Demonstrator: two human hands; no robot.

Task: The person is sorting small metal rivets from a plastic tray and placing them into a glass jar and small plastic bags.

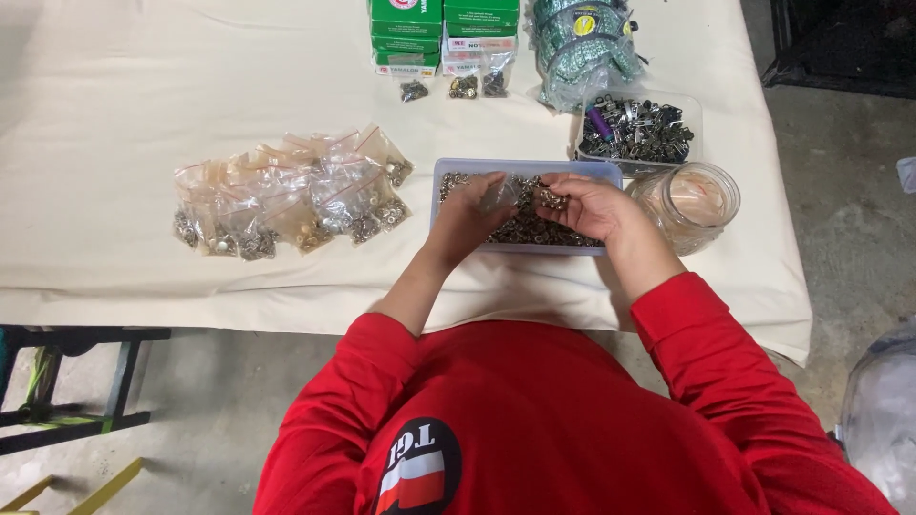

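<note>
A pale blue tray (pixel 523 169) of small metal snap fasteners lies on the cream cloth in front of me. Both my hands hover over it. My left hand (pixel 469 212) pinches a small clear plastic bag (pixel 500 194) by its mouth. My right hand (pixel 587 205) holds a few metal fasteners at its fingertips, right beside the bag's opening. To the left lies a pile of filled clear bags (pixel 291 195) with red seal strips.
A clear glass jar (pixel 694 202) stands right of the tray. Behind it is a clear box of metal clips (pixel 637 131). Green boxes (pixel 442 33) and a bundle of green packets (pixel 582 43) sit at the far edge. The table's right edge drops to concrete floor.
</note>
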